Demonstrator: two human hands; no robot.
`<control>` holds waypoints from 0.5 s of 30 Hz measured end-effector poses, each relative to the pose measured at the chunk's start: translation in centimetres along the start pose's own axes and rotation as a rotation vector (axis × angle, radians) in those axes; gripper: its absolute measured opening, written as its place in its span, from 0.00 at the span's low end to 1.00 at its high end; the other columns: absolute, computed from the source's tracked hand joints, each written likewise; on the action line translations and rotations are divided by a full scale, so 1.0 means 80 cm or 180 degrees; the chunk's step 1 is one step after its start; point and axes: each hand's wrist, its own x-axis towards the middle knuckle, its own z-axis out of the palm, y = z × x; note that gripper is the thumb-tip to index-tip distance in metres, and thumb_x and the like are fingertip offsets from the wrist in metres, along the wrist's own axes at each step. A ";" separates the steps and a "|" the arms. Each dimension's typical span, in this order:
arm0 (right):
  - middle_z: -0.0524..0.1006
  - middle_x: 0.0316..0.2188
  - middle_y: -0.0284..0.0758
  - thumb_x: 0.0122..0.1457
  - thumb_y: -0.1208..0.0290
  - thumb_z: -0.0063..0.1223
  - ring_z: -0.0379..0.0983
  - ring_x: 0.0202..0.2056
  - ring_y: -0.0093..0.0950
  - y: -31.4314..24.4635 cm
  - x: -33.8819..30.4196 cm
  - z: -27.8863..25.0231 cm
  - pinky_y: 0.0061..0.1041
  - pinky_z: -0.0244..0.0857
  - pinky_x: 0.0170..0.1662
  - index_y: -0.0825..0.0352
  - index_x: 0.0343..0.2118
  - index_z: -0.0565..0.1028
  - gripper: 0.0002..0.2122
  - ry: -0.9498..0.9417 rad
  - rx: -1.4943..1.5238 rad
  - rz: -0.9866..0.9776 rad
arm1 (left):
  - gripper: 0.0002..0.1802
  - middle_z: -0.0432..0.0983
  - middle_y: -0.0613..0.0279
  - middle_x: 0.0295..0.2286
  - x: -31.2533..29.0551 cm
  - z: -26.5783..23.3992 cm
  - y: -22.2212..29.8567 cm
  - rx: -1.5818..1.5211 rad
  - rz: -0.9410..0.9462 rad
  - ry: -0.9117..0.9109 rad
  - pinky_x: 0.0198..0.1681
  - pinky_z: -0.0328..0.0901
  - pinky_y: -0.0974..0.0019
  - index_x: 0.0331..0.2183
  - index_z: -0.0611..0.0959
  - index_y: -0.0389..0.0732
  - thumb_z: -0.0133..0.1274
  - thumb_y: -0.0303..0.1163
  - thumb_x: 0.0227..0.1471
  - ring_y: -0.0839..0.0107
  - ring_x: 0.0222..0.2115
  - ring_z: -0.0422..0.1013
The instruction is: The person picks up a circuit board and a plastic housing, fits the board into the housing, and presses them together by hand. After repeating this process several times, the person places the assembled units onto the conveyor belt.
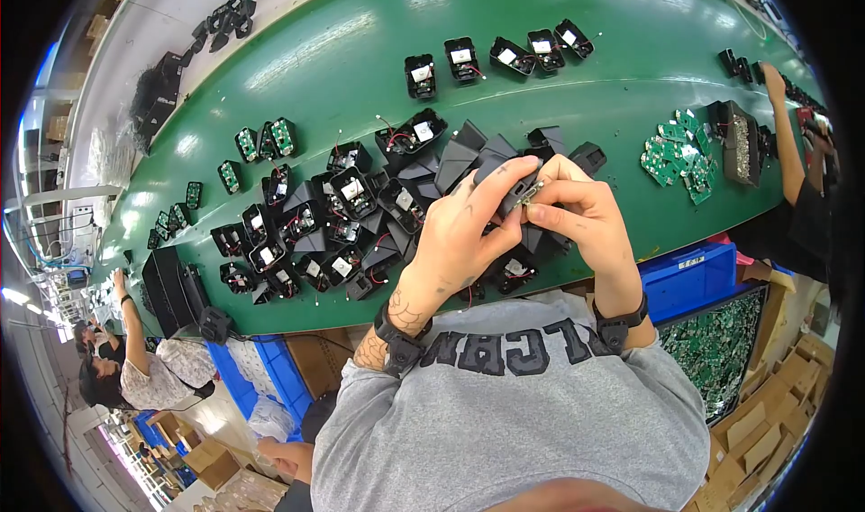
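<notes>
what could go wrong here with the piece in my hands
The small part pinched by your right hand could slip from the black casing in your left hand and get lost among the crowded open casings on the table. The green boards lie loosely piled, so they might scratch one another.

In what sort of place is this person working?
Most likely an electronics assembly workshop: many black housings with wires stand on a long green bench, loose circuit boards are piled to the right, and other people reach over the bench too.
</notes>
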 end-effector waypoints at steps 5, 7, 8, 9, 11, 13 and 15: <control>0.66 0.28 0.29 0.50 0.74 0.59 0.62 0.32 0.21 0.005 0.001 -0.003 0.20 0.54 0.36 0.73 0.23 0.77 0.07 -0.0229 0.0677 0.0267 | 0.32 0.77 0.61 0.41 -0.002 -0.003 -0.010 0.0495 0.0394 -0.0258 0.36 0.70 0.58 0.49 0.74 0.46 0.57 0.21 0.38 0.56 0.32 0.75; 0.67 0.28 0.29 0.50 0.76 0.60 0.64 0.33 0.20 0.003 -0.002 -0.003 0.19 0.57 0.36 0.73 0.25 0.77 0.05 -0.0161 0.0390 0.0241 | 0.32 0.77 0.61 0.41 -0.002 -0.005 -0.010 0.0529 0.0293 -0.0391 0.39 0.70 0.54 0.49 0.74 0.47 0.58 0.21 0.38 0.54 0.32 0.75; 0.68 0.28 0.29 0.49 0.78 0.60 0.66 0.33 0.20 0.002 -0.004 -0.002 0.19 0.61 0.36 0.73 0.26 0.77 0.04 -0.0090 0.0099 0.0210 | 0.32 0.77 0.62 0.41 -0.002 -0.007 -0.010 0.0533 0.0298 -0.0396 0.39 0.70 0.53 0.49 0.74 0.46 0.58 0.21 0.37 0.55 0.31 0.75; 0.68 0.28 0.29 0.49 0.78 0.60 0.66 0.33 0.20 0.003 -0.004 0.000 0.19 0.61 0.36 0.73 0.26 0.77 0.04 -0.0091 0.0106 0.0211 | 0.32 0.77 0.62 0.41 -0.002 -0.008 -0.011 0.0543 0.0303 -0.0404 0.39 0.70 0.53 0.49 0.74 0.46 0.58 0.22 0.37 0.55 0.31 0.75; 0.70 0.30 0.30 0.46 0.84 0.61 0.70 0.34 0.20 0.005 -0.003 0.009 0.19 0.67 0.38 0.72 0.29 0.76 0.08 0.0442 0.0835 0.0202 | 0.32 0.77 0.62 0.40 -0.005 -0.004 -0.013 0.0628 0.0349 -0.0353 0.37 0.71 0.56 0.49 0.74 0.46 0.57 0.21 0.38 0.57 0.31 0.75; 0.72 0.32 0.31 0.44 0.87 0.61 0.72 0.36 0.21 0.006 -0.004 0.011 0.20 0.70 0.42 0.71 0.32 0.75 0.12 0.0537 0.1115 0.0427 | 0.31 0.77 0.61 0.40 -0.006 -0.001 -0.012 0.0704 0.0396 -0.0294 0.35 0.72 0.60 0.49 0.75 0.46 0.57 0.21 0.38 0.58 0.31 0.75; 0.73 0.33 0.32 0.45 0.87 0.60 0.73 0.36 0.21 0.011 -0.003 0.013 0.20 0.70 0.40 0.71 0.31 0.75 0.10 0.0555 0.1052 0.0293 | 0.32 0.77 0.60 0.39 -0.004 0.000 -0.009 0.0442 0.0171 -0.0315 0.31 0.72 0.66 0.50 0.74 0.46 0.56 0.21 0.39 0.64 0.29 0.74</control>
